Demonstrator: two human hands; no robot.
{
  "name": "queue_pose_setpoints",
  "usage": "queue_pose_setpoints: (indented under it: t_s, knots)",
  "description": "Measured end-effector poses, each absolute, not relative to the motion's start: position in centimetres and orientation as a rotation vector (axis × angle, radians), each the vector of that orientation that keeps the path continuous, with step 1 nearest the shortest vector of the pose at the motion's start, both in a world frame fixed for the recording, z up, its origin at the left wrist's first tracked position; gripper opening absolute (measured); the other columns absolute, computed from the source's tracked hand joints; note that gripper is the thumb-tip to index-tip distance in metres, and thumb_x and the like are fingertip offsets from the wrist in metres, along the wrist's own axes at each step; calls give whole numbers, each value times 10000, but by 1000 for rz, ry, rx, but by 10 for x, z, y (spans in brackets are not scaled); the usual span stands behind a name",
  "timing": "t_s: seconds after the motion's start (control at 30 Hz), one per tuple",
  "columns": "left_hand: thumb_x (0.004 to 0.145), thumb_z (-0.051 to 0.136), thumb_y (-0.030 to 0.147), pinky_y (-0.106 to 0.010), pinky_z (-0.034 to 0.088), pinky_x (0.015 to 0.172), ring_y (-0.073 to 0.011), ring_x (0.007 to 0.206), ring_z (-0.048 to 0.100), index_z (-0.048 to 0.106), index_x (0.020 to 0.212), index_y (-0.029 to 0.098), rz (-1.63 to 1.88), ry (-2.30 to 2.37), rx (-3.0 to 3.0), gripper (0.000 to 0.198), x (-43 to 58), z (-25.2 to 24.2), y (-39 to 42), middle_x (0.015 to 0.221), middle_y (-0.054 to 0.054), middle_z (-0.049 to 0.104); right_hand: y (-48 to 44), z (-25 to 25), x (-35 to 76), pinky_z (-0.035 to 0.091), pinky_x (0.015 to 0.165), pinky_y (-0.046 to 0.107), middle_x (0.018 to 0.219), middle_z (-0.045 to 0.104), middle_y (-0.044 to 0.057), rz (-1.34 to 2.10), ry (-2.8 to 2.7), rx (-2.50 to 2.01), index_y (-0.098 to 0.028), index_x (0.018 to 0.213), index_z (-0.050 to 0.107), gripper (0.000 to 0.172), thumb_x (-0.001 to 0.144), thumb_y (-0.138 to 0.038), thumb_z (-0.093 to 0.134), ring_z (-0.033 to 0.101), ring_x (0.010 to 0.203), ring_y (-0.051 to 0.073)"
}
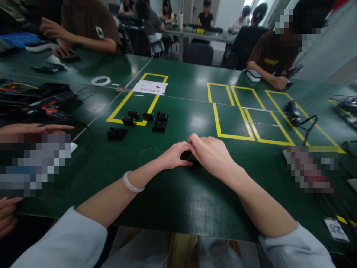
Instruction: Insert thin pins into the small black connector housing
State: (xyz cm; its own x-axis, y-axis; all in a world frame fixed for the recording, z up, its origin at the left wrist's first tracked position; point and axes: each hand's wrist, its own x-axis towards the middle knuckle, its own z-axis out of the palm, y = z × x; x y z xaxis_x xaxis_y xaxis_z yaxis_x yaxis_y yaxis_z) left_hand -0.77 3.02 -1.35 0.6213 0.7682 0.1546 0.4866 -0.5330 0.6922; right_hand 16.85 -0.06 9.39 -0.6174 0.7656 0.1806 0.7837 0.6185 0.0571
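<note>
Both my hands meet at the middle of the green table [173, 193]. My left hand [174, 155] and my right hand [213, 154] are closed together on a small black plastic part [186, 156], which rests on the table and is mostly hidden by the fingers. A pale bangle [133, 183] sits on my left wrist. Farther away lie several similar black parts [160, 121], some inside a yellow taped rectangle [138, 97], and one black part [117, 134] outside it to the left.
A white paper [150, 86] and a tape roll [100, 80] lie beyond the parts. Yellow taped boxes [248, 111] mark the right side, with a black device and cable [292, 113]. Tools and wires [41, 100] crowd the left. Other people sit around the table.
</note>
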Motion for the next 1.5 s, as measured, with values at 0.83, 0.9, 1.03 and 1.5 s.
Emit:
queue_pose_setpoints:
  t_s: [0.83, 0.9, 1.03, 1.5]
  knots:
    - [751, 753, 364, -403, 456, 928, -274, 1051, 580, 643, 1020, 189, 616, 993, 2234, 339, -6, -13, 31, 1082, -59, 640, -1, 93, 169, 259, 589, 270, 723, 645, 31, -196, -2678, -1224, -179, 935, 535, 251, 992, -295, 319, 569, 652, 148]
    - [753, 750, 362, -399, 461, 918, -269, 1031, 586, 650, 1002, 197, 606, 995, 2234, 316, -7, -13, 31, 1062, -50, 648, -1, 92, 169, 255, 587, 275, 706, 637, 26, -223, -2679, -1204, -181, 918, 536, 267, 997, -316, 319, 562, 634, 148]
    - [764, 740, 353, -397, 465, 909, -271, 1033, 587, 643, 1027, 186, 593, 988, 2245, 327, -7, -13, 30, 1075, -56, 642, -1, 93, 169, 256, 587, 274, 708, 637, 21, -231, -2696, -1194, -182, 910, 538, 224, 971, -209, 325, 564, 630, 144]
    - [763, 746, 363, -404, 451, 931, -275, 1061, 577, 638, 1019, 184, 601, 993, 2245, 330, -6, -12, 30, 1101, -62, 634, 2, 91, 170, 276, 601, 273, 722, 653, 22, -205, -2679, -1214, -182, 958, 548, 237, 970, -224, 315, 574, 649, 146]
